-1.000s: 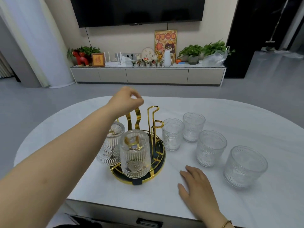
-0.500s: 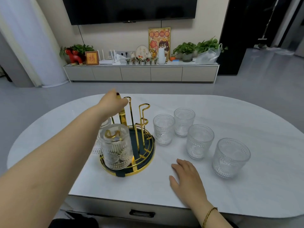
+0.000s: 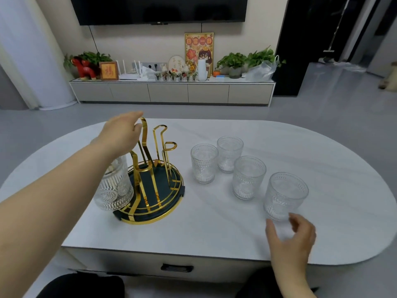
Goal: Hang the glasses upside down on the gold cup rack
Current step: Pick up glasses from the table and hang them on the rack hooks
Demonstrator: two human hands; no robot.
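Left hand [image 3: 122,132] loose-fingered against looped gold wire rack [image 3: 154,186]; right hand [image 3: 290,239] spread beside nearest ribbed glass [image 3: 285,194].

Holding left hand [image 3: 121,134] at top loop of gold cup rack [image 3: 159,190]; cupping right hand [image 3: 294,239] just beside nearest upright glass [image 3: 285,194].

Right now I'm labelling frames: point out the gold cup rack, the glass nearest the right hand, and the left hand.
gold cup rack [image 3: 165,189]: head view, dark base.
nearest glass [image 3: 285,194]: head view, ribbed wall.
left hand [image 3: 121,133]: head view, back of hand.
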